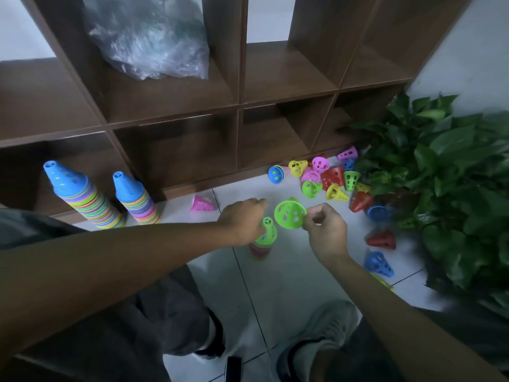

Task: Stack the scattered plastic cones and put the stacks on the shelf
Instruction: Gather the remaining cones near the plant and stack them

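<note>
Green plant (pixel 446 172) crowds scattered cones (pixel 325 176) beside shelf (pixel 176 111).

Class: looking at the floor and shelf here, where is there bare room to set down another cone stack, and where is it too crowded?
Free: floor tiles between the lone pink cone and the blue cone; the lower shelf compartment above. Crowded: the cone pile beside the plant.

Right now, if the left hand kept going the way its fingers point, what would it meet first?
Likely the loose cones piled by the shelf; the left hand points up-right over bare floor. Depth is unclear.
</note>
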Demonstrator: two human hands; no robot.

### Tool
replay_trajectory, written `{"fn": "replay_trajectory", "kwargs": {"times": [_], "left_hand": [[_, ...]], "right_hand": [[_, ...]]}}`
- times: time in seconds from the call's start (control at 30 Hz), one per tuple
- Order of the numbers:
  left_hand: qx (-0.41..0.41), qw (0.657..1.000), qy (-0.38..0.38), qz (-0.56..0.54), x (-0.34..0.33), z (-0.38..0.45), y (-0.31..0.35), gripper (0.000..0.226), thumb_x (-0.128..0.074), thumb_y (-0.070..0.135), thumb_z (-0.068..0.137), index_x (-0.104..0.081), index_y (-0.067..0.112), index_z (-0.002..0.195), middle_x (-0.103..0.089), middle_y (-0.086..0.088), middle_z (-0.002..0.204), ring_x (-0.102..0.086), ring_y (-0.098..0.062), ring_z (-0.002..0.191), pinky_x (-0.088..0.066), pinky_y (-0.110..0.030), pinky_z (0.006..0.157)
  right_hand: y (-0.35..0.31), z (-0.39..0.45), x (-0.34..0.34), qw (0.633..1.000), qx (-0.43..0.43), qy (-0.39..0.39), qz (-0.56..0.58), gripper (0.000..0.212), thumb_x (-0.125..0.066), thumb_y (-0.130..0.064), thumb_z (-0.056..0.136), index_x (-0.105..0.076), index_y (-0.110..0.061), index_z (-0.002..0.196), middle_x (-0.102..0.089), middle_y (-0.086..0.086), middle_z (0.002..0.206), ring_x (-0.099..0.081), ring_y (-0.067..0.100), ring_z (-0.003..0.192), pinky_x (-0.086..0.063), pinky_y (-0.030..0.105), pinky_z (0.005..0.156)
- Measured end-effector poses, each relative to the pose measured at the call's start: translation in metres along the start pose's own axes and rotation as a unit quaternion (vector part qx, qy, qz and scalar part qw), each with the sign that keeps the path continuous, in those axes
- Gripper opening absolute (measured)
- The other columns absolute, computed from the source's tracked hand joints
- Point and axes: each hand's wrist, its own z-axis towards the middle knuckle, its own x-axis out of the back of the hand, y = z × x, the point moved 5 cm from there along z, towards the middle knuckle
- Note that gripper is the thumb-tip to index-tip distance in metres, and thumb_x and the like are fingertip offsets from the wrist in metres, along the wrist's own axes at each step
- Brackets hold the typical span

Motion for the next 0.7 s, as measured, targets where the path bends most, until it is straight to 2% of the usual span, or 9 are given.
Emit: {"fn": "replay_trajectory", "kwargs": {"times": [0.1,0.23,0.33,0.37,0.43,0.53,0.6,0.7], "left_hand": [[0.014,1.0,-0.008,-0.011,-0.004,-0.006,-0.017,0.039,-0.06,0.034,0.088,-0.05,0.013,0.119,-0.063,-0.01,0.112,-0.064,-0.036,0.099,-0.056,-0.044,0.078],[0.051,0.998,-0.032,-0.021,-0.012,-0.018,-0.041,0.034,-0.058,0.033,0.091,-0.055,0.014,0.119,-0.063,-0.008,0.111,-0.063,-0.033,0.098,-0.056,-0.042,0.081],[0.067,0.989,-0.015,-0.129,-0.013,-0.019,-0.049,0.028,-0.059,0.041,0.092,-0.062,0.015,0.104,-0.067,-0.004,0.1,-0.064,-0.03,0.094,-0.054,-0.039,0.081],[0.077,0.977,-0.001,-0.201,-0.01,-0.017,-0.049,0.035,-0.058,0.049,0.09,-0.062,0.015,0.095,-0.067,-0.004,0.093,-0.064,-0.03,0.09,-0.054,-0.039,0.079],[0.117,0.926,0.014,-0.359,-0.002,-0.01,-0.046,0.054,-0.051,0.064,0.088,-0.062,0.011,0.09,-0.068,-0.011,0.088,-0.067,-0.031,0.088,-0.053,-0.044,0.082],[0.152,0.845,-0.023,-0.513,0.006,0.004,-0.032,0.051,-0.057,0.055,0.097,-0.064,0.005,0.103,-0.071,-0.018,0.106,-0.072,-0.03,0.098,-0.057,-0.044,0.089],[0.159,0.824,-0.032,-0.543,0.011,0.009,-0.03,0.052,-0.064,0.049,0.095,-0.062,-0.001,0.11,-0.071,-0.014,0.107,-0.071,-0.027,0.102,-0.058,-0.038,0.089],[0.155,0.825,-0.053,-0.541,0.008,0.014,-0.034,0.048,-0.072,0.043,0.091,-0.059,0.0,0.11,-0.066,-0.009,0.101,-0.068,-0.023,0.097,-0.056,-0.04,0.094]], "right_hand": [[-0.015,-0.008,-0.011,0.992,0.103,-0.001,-0.073,0.016,-0.069,-0.008,0.088,-0.059,-0.018,0.08,-0.062,-0.003,0.082,-0.061,0.015,0.078,-0.055,0.037,0.07],[-0.023,-0.003,-0.022,0.981,0.147,-0.019,-0.125,0.016,-0.07,-0.01,0.087,-0.056,-0.015,0.082,-0.057,-0.002,0.085,-0.057,0.016,0.075,-0.055,0.043,0.073],[-0.031,0.002,-0.026,0.972,0.19,-0.018,-0.135,0.017,-0.068,-0.006,0.086,-0.053,-0.013,0.082,-0.055,0.0,0.085,-0.056,0.02,0.073,-0.055,0.047,0.069],[-0.034,0.003,-0.028,0.968,0.208,-0.017,-0.137,0.017,-0.068,-0.004,0.085,-0.053,-0.012,0.083,-0.054,0.0,0.086,-0.056,0.022,0.072,-0.055,0.048,0.068],[-0.042,0.0,-0.035,0.96,0.245,-0.014,-0.136,0.016,-0.067,-0.001,0.085,-0.054,-0.011,0.083,-0.054,0.001,0.086,-0.057,0.024,0.072,-0.055,0.048,0.067],[-0.054,-0.006,-0.04,0.95,0.286,-0.008,-0.122,0.016,-0.067,0.003,0.084,-0.057,-0.009,0.083,-0.054,0.001,0.085,-0.058,0.022,0.074,-0.057,0.043,0.069],[-0.054,-0.006,-0.039,0.951,0.29,-0.008,-0.108,0.015,-0.066,0.004,0.086,-0.059,-0.01,0.085,-0.055,0.0,0.087,-0.058,0.019,0.077,-0.058,0.04,0.072],[-0.049,-0.004,-0.038,0.959,0.275,-0.028,-0.068,0.012,-0.067,0.003,0.089,-0.065,-0.008,0.094,-0.064,0.001,0.101,-0.064,0.013,0.091,-0.059,0.037,0.081]]}}
